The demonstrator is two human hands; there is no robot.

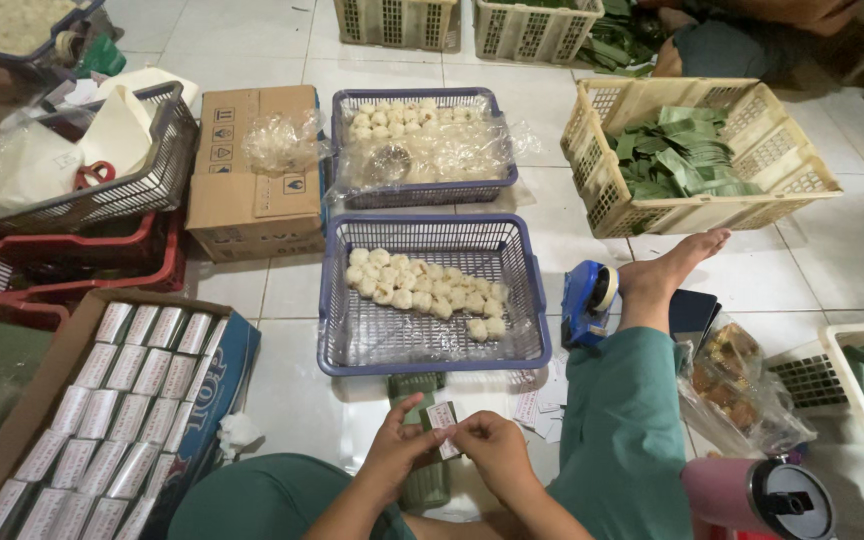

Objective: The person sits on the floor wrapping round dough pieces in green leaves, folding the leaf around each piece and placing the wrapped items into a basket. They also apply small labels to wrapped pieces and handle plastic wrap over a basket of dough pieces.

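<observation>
The floor [252, 30] is laid with pale square tiles, and everything sits directly on it around a seated person in green trousers.

At the near left, 1 open cardboard box [227, 350] holds rows of small wrapped packets. Beyond it, 1 grey wire basket [152, 185] with paper and plastic bags rests on 2 stacked red trays [72, 275]. Next comes 1 closed brown carton [247, 190]. In the middle stand 2 purple baskets: the far purple basket [422, 185] holds white balls under clear plastic, and the near purple basket [422, 345] holds a loose band of white dough balls [427, 285]. To the right lie 1 blue tape dispenser [587, 300] beside a bare foot [672, 265], 1 cream crate [602, 140] of folded green leaves [687, 155], 1 clear bag [737, 385] and 1 pink bottle [752, 495] with a black lid.

Near the bottom centre, the left hand [397, 445] and right hand [497, 450] meet close together, fingertips of both pinching a small white label [442, 415] against a green leaf-wrapped bundle [427, 480], which lies just near of the near purple basket.
</observation>
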